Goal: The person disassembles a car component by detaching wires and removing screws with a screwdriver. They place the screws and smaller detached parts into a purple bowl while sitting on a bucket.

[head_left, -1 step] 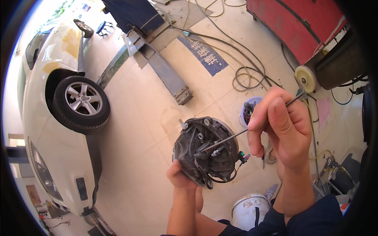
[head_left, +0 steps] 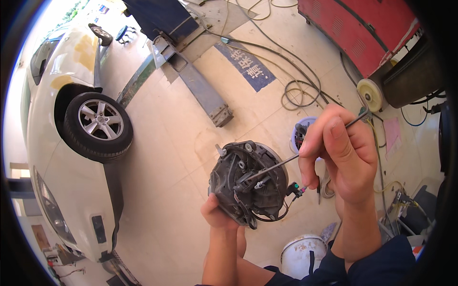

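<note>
My left hand (head_left: 220,213) is closed round the lower left edge of a round black car lamp unit (head_left: 267,193), holding it above the floor with its ribbed back upward. A thin cable loops from the unit's lower right side to a small connector (head_left: 296,190) with green and pink parts. Pinched in my right hand (head_left: 346,157) is a long thin metal rod (head_left: 281,163) with a bent outer end. Its far tip reaches the middle of the lamp unit; the exact contact point is too small to make out.
A light-coloured car (head_left: 71,157) with yellowish patches stands at left. A grey lift arm (head_left: 200,90) stretches over the floor ahead. Hoses (head_left: 305,90) coil near a red cabinet (head_left: 358,33). Behind my right hand is a purple tub (head_left: 294,143); a white bucket (head_left: 300,257) stands below.
The lamp unit has shifted very slightly left, and its dangling connector has swung a little. Both hands keep their grip.
</note>
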### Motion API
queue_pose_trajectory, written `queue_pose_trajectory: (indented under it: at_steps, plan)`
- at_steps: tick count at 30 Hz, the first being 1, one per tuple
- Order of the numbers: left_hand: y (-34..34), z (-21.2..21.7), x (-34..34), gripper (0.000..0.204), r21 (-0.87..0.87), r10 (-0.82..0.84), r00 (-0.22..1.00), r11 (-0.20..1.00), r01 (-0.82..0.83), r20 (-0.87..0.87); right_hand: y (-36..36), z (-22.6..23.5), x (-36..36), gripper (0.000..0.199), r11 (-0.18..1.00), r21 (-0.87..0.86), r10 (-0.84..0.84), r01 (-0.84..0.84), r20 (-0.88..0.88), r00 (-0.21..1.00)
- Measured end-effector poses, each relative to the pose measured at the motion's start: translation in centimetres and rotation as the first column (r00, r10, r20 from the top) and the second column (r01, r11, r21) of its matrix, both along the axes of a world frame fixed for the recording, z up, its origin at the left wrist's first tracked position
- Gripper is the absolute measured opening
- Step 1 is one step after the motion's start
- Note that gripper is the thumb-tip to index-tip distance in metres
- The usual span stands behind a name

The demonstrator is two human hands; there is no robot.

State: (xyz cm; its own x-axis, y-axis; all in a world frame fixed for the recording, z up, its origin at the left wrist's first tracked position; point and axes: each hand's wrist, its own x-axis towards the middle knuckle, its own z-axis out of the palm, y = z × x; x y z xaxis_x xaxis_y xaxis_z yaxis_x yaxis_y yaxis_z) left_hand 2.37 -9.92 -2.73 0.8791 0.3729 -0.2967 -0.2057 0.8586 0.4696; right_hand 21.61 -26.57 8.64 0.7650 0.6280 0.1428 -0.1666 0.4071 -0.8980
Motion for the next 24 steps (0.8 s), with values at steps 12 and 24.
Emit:
queue_pose_trajectory:
  at_steps: [12,24]
  plan:
    - [0.3,0.4,1.2,0.082,0.016,-0.045,0.998,0.999,0.046,-0.037,0.1,-0.3,-0.4,0.044,0.998,-0.047,0.041,-0.041,0.004,0.999]
    - [0.3,0.7,1.4,0.082,0.007,-0.051,0.997,0.999,0.052,-0.055,0.7,-0.8,-0.4,0.035,0.980,-0.128,0.138,-0.154,-0.121,0.983]
